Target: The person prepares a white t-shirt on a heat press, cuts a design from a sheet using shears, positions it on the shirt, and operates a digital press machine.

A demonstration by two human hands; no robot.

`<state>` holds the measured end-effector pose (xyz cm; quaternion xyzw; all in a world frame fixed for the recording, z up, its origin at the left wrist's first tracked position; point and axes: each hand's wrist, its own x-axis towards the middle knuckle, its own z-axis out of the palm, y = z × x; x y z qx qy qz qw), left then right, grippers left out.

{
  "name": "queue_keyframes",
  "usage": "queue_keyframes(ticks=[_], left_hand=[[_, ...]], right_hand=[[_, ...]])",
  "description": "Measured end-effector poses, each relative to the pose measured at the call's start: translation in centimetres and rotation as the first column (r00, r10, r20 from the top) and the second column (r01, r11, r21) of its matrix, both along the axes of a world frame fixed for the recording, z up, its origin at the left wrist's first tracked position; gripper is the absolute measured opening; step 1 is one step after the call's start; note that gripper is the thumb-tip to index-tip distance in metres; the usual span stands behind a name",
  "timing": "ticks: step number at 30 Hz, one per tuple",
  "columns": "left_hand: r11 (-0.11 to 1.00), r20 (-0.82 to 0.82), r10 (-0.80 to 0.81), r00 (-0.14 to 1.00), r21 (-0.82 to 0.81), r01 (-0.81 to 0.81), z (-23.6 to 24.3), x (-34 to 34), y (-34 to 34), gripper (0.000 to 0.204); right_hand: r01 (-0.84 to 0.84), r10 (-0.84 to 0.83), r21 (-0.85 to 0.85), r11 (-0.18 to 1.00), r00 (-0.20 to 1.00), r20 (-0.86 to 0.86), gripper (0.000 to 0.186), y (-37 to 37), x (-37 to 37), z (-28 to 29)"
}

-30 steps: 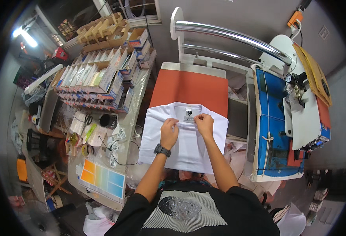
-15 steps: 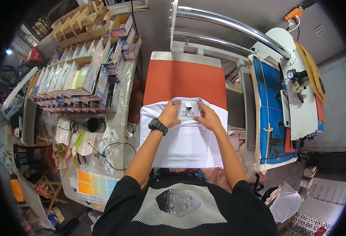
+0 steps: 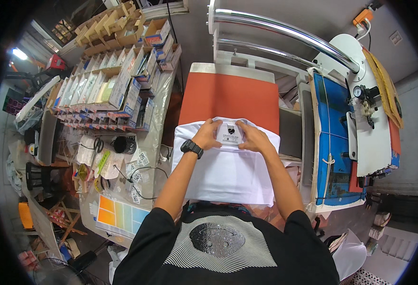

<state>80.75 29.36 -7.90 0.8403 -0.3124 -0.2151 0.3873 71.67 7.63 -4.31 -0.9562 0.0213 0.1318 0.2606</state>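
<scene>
A white garment [image 3: 225,175], likely a T-shirt, is draped over the near part of an orange-red press pad [image 3: 230,97]. At its neckline lies a small clear transfer film [image 3: 230,135] with a dark printed mark. My left hand [image 3: 208,134], with a black watch at the wrist, grips the film's left side, fingers at the top and thumb lower down. On the other side my right hand [image 3: 253,137] holds the film's right edge in the same way. Both hands rest on the cloth, and the fingertips partly cover the film's edges.
Stacked cardboard boxes [image 3: 99,90] of flat packets stand on the left table, with scissors [image 3: 98,145], a black cable [image 3: 144,170] and a colour sheet [image 3: 118,214]. Chrome bars [image 3: 285,31] cross behind the pad. A blue screen frame [image 3: 332,137] and pressure gauge [image 3: 357,90] are at right.
The film's top edge, glinting before, now looks flatter, and its print shows more plainly. My hands stay at its sides. The whole view has shifted slightly.
</scene>
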Motion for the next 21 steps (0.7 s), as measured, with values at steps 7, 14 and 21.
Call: queue_keyframes(ticks=[7,14,21], left_hand=[[0.995,0.100,-0.060,0.993,0.083,0.051,0.4,0.3,-0.6,0.090],[0.992,0.154,-0.086,0.984,0.106,0.070,-0.2,0.2,-0.7,0.092],[0.995,0.140,-0.067,0.988,0.080,0.056,-0.1,0.0,-0.4,0.092]], right_hand=[[0.001,-0.004,0.099,0.995,1.000,0.030,0.091,-1.0,-0.3,-1.1],[0.025,-0.027,0.113,0.993,0.999,0.020,0.091,-0.9,-0.4,-1.7],[0.075,-0.075,0.090,0.993,0.997,-0.005,0.089,-0.2,-0.7,-1.0]])
